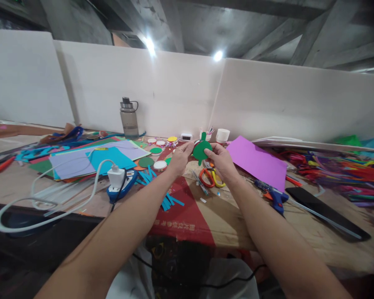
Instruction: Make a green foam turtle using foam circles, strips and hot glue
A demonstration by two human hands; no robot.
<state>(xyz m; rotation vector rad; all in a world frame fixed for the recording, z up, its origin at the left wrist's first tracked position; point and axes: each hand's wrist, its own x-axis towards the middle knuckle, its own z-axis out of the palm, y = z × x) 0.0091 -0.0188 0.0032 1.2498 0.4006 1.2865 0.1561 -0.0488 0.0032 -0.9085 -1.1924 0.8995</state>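
Observation:
Both arms reach forward over the table, and a green paper disc (pixel 200 152) with narrow tabs at its top and bottom is held up between my hands. My left hand (pixel 181 157) pinches its left edge, where a thin pale rim shows behind the green. On the other side, my right hand (pixel 219 156) grips the disc, the thumb pressed on its front face. Just below lie scissors with red and yellow handles (pixel 207 177) and a pen-like cutter (pixel 200 183). Blue paper strips (pixel 166 202) are scattered under my left forearm.
Stacked coloured sheets (pixel 75 160) and a blue power strip (pixel 121 187) with white cable lie left. A water bottle (pixel 129 118) stands at the back. Rightward are a purple sheet (pixel 257 162), a blue glue gun (pixel 277 198), a black case (pixel 327 211) and paper cups (pixel 222 135).

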